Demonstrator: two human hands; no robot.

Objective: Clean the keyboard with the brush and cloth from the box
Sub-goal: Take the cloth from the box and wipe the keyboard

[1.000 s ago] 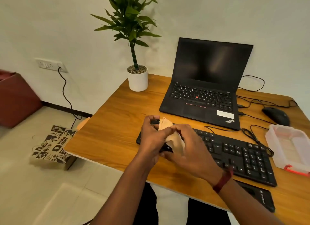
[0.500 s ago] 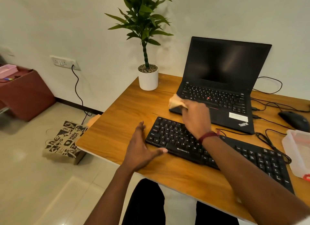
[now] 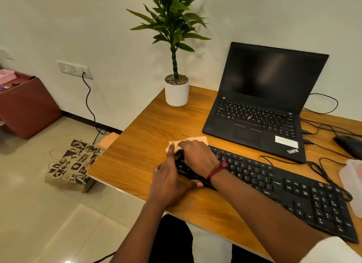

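A black keyboard (image 3: 274, 190) lies along the near side of the wooden desk (image 3: 141, 145). My right hand (image 3: 197, 154) grips a beige cloth (image 3: 198, 139) and presses it onto the keyboard's far left corner. Part of the cloth sticks out to the left of that hand. My left hand (image 3: 168, 182) rests against the keyboard's left end, index finger straight along the side and thumb on the front edge. A clear plastic box (image 3: 352, 176) stands at the right edge of the view. No brush is in view.
An open black laptop (image 3: 260, 113) stands behind the keyboard, with a potted plant (image 3: 177, 92) to its left. A black mouse (image 3: 348, 145) and loose cables (image 3: 323, 164) lie at the right. On the floor to the left are a printed paper bag (image 3: 72, 164) and a red-brown seat (image 3: 27, 105).
My right hand has pulled the cloth back from the laptop's corner to the keyboard's far left corner. My left hand has moved in from the desk to the keyboard's left end.
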